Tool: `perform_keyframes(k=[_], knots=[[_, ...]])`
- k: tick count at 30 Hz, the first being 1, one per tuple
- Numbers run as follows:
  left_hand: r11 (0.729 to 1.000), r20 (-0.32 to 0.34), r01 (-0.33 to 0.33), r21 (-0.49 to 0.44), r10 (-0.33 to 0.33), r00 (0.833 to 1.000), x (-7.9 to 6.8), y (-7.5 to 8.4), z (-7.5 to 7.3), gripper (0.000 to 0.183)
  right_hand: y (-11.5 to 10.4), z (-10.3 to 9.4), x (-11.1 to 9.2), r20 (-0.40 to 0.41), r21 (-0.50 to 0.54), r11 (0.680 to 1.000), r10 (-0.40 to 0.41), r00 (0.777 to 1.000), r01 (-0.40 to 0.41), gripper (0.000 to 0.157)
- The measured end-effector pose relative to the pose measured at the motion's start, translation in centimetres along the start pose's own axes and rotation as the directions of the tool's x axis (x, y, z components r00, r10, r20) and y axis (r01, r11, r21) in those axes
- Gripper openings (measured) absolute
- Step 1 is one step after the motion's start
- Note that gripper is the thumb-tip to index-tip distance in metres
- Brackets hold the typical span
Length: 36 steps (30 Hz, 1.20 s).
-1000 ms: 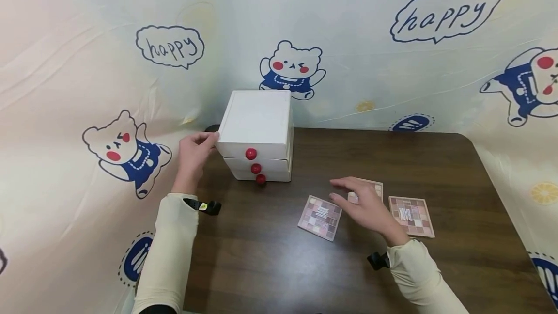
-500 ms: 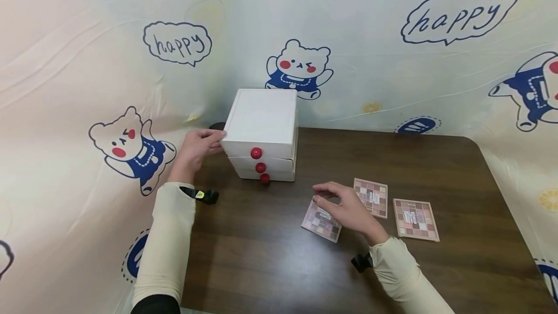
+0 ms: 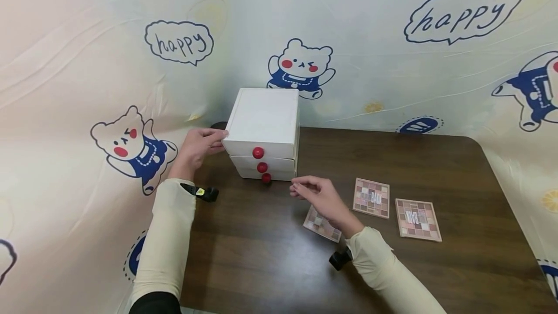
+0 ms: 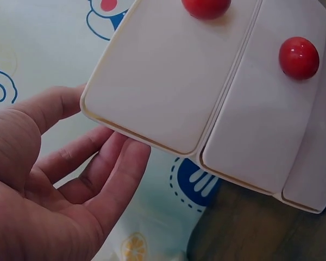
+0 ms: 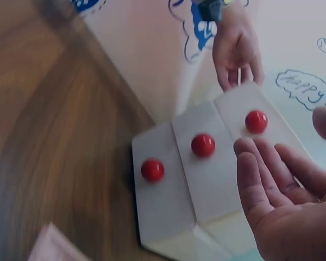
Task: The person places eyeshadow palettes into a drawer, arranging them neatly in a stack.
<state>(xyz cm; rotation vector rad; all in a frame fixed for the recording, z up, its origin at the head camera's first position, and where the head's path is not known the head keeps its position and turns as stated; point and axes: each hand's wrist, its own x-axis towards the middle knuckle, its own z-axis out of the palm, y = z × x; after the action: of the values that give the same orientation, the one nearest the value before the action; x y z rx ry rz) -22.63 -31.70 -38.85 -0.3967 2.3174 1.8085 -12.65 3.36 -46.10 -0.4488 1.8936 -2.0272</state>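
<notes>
Braced the white box (image 3: 262, 132) at its nine o'clock side with the left hand (image 3: 197, 148), nearly straight-fingered, apparently to steady it without covering the red knobs (image 3: 258, 152); held the right hand (image 3: 321, 197), loose-fingered and empty, off its five o'clock corner.

Right hand (image 5: 296, 215) hangs near a white drawer box (image 5: 212, 187) with red knobs (image 5: 203, 145); left hand (image 5: 239, 49) touches its end.
</notes>
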Motion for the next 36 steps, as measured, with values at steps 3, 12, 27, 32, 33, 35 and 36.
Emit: perform_keyframes(k=[3,12,27,32,33,35,36], knots=[[1.0,0.003,-0.004,-0.013,0.004,1.0,0.1,-0.1,-0.1,0.058,-0.3,1.1,0.9,-0.016,0.09,0.995,0.041,0.999,-0.04,0.031],[1.0,0.01,0.004,0.007,-0.004,1.0,0.4,0.0,-0.3,0.053,-0.2,3.1,3.6,-0.048,0.139,0.987,0.087,0.995,-0.079,0.028],[1.0,0.0,0.013,-0.015,-0.013,1.0,0.4,-0.1,-0.4,0.053,-0.4,5.4,7.9,-0.067,0.351,0.91,0.258,0.964,-0.22,0.039],[1.0,0.021,0.0,-0.009,0.0,1.0,0.7,-0.3,-0.4,0.056,-1.0,6.3,9.3,-0.088,0.418,0.873,0.312,0.946,-0.249,0.041],[1.0,0.018,0.001,-0.004,-0.001,1.0,0.8,-0.3,-0.4,0.056,-1.2,6.5,9.5,-0.09,0.43,0.865,0.325,0.941,-0.258,0.041],[1.0,0.008,0.005,0.011,-0.005,1.0,0.9,-0.4,-0.5,0.055,-1.4,6.9,9.9,-0.095,0.452,0.85,0.348,0.932,-0.271,0.041],[1.0,0.006,0.006,0.021,-0.006,1.0,0.9,-0.4,-0.5,0.055,-1.5,7.0,10.0,-0.099,0.461,0.844,0.357,0.929,-0.275,0.04]])
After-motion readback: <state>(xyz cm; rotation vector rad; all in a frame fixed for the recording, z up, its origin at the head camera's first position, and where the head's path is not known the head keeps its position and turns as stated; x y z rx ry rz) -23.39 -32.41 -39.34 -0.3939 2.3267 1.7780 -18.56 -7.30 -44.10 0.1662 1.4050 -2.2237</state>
